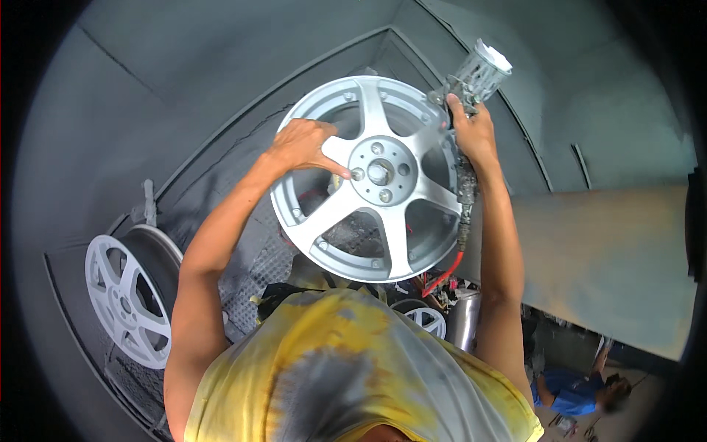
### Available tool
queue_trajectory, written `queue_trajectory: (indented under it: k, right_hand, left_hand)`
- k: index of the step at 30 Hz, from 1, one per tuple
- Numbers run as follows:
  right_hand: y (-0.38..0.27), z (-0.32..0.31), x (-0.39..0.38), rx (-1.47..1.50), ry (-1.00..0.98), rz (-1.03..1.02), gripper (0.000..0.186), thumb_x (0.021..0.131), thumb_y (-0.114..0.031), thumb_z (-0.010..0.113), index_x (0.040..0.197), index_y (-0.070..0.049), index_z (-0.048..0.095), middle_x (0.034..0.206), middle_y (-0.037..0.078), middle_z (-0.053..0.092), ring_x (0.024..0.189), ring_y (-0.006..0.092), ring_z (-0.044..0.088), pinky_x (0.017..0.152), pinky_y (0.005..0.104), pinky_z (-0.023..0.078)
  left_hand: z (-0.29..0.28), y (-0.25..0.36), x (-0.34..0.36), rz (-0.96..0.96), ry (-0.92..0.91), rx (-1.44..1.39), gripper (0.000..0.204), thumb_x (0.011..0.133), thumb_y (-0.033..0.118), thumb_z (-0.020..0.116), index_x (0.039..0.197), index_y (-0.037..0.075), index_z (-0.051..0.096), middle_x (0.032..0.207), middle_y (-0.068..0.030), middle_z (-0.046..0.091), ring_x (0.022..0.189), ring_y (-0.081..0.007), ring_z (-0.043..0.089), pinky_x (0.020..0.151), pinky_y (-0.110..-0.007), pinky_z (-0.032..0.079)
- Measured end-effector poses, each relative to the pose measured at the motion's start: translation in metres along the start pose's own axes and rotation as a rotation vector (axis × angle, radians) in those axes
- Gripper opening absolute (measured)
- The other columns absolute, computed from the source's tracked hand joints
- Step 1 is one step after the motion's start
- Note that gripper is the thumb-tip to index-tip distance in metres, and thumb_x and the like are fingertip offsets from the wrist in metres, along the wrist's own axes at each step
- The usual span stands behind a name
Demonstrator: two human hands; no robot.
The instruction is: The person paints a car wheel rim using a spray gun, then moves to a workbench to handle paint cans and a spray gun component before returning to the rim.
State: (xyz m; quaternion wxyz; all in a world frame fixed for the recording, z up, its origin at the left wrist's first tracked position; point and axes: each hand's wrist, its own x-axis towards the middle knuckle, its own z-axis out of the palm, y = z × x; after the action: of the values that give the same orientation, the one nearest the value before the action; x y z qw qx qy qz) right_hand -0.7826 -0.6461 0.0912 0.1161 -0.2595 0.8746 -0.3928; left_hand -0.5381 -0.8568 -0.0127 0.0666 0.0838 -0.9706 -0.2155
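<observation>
A silver-white multi-spoke alloy wheel (pixel 398 243) faces me in the middle of the view, its hub showing several bolt holes. My left hand (pixel 303 146) grips a spoke on its left side; the thumb reaches toward the hub and the other fingers are partly hidden. At the wheel's upper right, my right hand (pixel 473 132) is closed round a paint-spattered spray gun (pixel 460 104). A cup (pixel 484 70) with whitish paint on it is fixed to the gun. The gun's nozzle end is close to the wheel's outer edge. From its handle a red hose (pixel 445 274) runs down.
Another light-coloured wheel (pixel 127 302) leans at the left near the grey booth wall (pixel 147 110). Below the held wheel are a smaller-looking wheel (pixel 427 321) and a metal cylinder (pixel 464 320). A flat panel (pixel 604 258) stands at right; beyond it is a person in blue (pixel 571 390).
</observation>
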Motion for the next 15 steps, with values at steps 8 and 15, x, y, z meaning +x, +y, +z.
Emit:
queue_trajectory:
  k: [8, 15]
  right_hand:
    - [0.072, -0.121, -0.116, -0.076, -0.155, 0.136, 0.041, 0.102, -0.036, 0.066, 0.125, -0.002, 0.064, 0.095, 0.009, 0.075, 0.081, 0.0161, 0.069, 0.078, 0.0352, 0.053]
    - [0.079, -0.132, -0.259, 0.209, -0.299, 0.155, 0.031, 0.105, -0.023, 0.064, 0.125, 0.000, 0.063, 0.100, 0.005, 0.071, 0.091, 0.0101, 0.061, 0.083, 0.0301, 0.050]
  left_hand:
    - [0.011, 0.002, -0.006, -0.059, 0.042, 0.030, 0.108, 0.050, 0.079, 0.085, 0.113, -0.009, 0.074, 0.089, -0.0254, 0.075, 0.089, -0.0383, 0.075, 0.083, -0.043, 0.057]
    - [0.014, 0.019, -0.024, -0.166, 0.035, 0.065, 0.108, 0.053, 0.084, 0.081, 0.111, -0.008, 0.074, 0.080, -0.0236, 0.073, 0.086, -0.0382, 0.075, 0.079, -0.047, 0.058]
